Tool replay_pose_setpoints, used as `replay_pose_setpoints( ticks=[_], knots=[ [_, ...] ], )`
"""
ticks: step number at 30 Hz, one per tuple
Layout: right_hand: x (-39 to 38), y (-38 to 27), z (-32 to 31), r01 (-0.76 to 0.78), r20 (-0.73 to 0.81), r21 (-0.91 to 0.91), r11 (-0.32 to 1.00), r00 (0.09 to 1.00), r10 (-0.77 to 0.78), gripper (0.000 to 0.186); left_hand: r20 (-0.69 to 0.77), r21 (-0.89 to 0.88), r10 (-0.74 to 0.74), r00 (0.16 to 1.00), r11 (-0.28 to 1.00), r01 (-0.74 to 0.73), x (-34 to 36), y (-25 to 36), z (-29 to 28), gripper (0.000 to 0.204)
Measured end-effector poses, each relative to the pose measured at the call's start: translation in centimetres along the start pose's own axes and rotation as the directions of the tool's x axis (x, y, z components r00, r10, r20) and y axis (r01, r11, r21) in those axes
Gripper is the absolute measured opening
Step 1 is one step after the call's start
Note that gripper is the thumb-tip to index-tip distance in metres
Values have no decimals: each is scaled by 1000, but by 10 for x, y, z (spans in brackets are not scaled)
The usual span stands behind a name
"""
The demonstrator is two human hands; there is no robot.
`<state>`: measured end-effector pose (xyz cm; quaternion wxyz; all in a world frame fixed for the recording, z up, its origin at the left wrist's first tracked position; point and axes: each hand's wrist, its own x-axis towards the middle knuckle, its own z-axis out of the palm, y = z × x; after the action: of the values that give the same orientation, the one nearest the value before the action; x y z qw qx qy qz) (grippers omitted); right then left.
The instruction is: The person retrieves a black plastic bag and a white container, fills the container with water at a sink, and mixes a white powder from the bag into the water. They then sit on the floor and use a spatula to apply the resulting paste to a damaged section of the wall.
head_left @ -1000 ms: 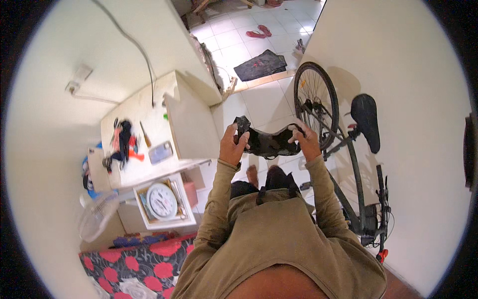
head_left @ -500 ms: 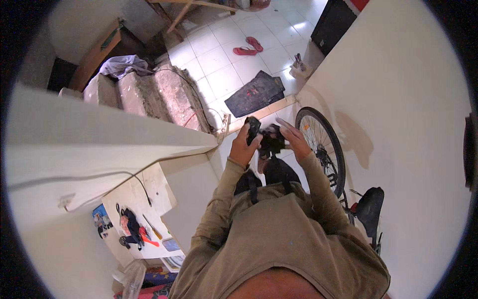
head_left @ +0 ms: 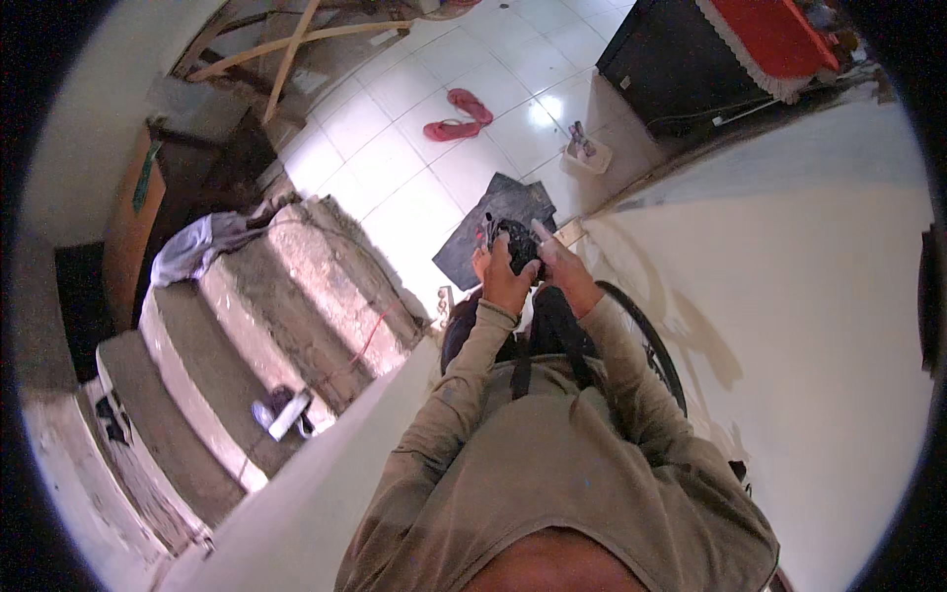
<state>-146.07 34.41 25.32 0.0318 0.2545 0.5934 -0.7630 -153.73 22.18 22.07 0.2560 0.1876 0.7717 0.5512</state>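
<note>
Head view: you're mid-handling; black item (head_left: 520,249) sits bunched between left hand (head_left: 506,284), curled round it, and right hand (head_left: 566,271), part-open at its right side, can't tell if gripping; dark cloth (head_left: 462,245) on floor (head_left: 414,187) beyond; next move likely calls for firm two-handed hold.

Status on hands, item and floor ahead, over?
Left hand gripping dark bundle; right hand alongside, contact unclear. Bundle partly covered. Dark mat, red flip-flops on floor ahead.
</note>
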Motion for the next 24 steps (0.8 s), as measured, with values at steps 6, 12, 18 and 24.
replay_pose_setpoints(
  ticks=[6, 12, 18, 24],
  knots=[
    [112, 13, -79, -22, -286, -38, 999, 958, 10, 46, 8, 88, 12, 1000, 996, -13, 133, -6, 16, 65],
    [227, 57, -183, -279, -327, 466, 840, 828, 456, 48, 104, 39, -142, 984, 990, 138, 253, -67, 29, 66],
    [369, 174, -297, -303, -213, 729, 613, 751, 625, 79, 45, 67, -225, 973, 973, 222, 344, -128, 57, 70],
    [501, 254, -379, -233, -158, 860, 453, 724, 672, 84, 106, -68, -269, 957, 958, 277, 440, -170, 100, 44]
  ],
)
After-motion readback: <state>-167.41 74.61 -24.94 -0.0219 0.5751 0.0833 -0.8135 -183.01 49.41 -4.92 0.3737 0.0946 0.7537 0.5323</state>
